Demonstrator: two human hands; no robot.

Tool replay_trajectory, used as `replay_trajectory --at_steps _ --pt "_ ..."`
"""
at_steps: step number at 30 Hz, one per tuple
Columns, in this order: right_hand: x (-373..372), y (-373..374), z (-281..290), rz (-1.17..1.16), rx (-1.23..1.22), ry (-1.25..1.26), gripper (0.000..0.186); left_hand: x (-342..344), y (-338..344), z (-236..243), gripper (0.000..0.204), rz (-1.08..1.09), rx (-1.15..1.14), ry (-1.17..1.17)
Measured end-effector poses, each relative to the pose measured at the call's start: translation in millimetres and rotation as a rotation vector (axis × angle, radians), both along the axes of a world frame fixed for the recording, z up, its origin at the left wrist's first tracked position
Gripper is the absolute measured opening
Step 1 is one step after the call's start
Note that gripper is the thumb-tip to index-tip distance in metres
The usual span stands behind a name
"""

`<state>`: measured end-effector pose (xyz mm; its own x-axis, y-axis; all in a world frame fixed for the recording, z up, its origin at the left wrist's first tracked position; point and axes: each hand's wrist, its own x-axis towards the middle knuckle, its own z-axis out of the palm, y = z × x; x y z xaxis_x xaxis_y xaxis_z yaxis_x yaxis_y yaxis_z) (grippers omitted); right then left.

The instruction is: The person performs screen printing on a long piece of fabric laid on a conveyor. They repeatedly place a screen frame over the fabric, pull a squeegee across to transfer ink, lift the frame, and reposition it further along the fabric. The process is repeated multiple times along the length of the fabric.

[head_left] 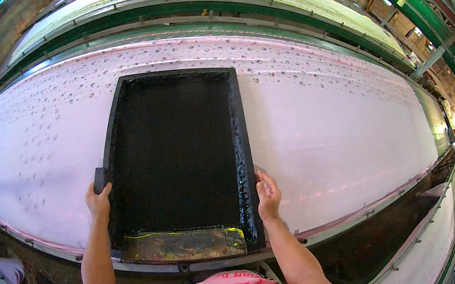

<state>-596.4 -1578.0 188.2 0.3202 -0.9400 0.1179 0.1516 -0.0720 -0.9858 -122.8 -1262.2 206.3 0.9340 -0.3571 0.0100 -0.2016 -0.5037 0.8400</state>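
Centrally, a black, rectangular flat screen with a raised rim (174,146) lies on a long whitish-pink cloth (340,135). Left hand (97,200) pinches a small black block (100,177) at the screen's lower left edge. Right hand (268,198), fingers bent, at its right edge (grip or mere touch, cannot tell). Yellow-smeared brown strip (185,247) along its bottom end. Small dark prints (46,141) at frame left; green metal beam (428,19), upper right.

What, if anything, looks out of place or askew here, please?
Yellow smears stand out on the stained board at the near end of the black frame, odd beside so much black. Nothing else stands out.
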Motion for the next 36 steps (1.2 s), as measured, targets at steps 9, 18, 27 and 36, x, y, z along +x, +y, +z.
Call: replay_trajectory --at_steps 9,18,27,36 --pt "4 0 46 0.076 0.158 -0.060 0.042 -6 -5 17 0.024 0.011 -0.036 0.058" --pt "-17 -29 107 0.125 0.011 0.062 0.059 -24 -25 33 0.014 -0.034 -0.252 0.265" --pt "-175 -177 125 0.217 0.055 0.048 0.051 -176 -174 67 0.015 -0.004 -0.278 0.242" --pt "-373 -355 116 0.257 0.129 0.131 0.058 -397 -353 52 0.018 0.004 -0.200 0.076"
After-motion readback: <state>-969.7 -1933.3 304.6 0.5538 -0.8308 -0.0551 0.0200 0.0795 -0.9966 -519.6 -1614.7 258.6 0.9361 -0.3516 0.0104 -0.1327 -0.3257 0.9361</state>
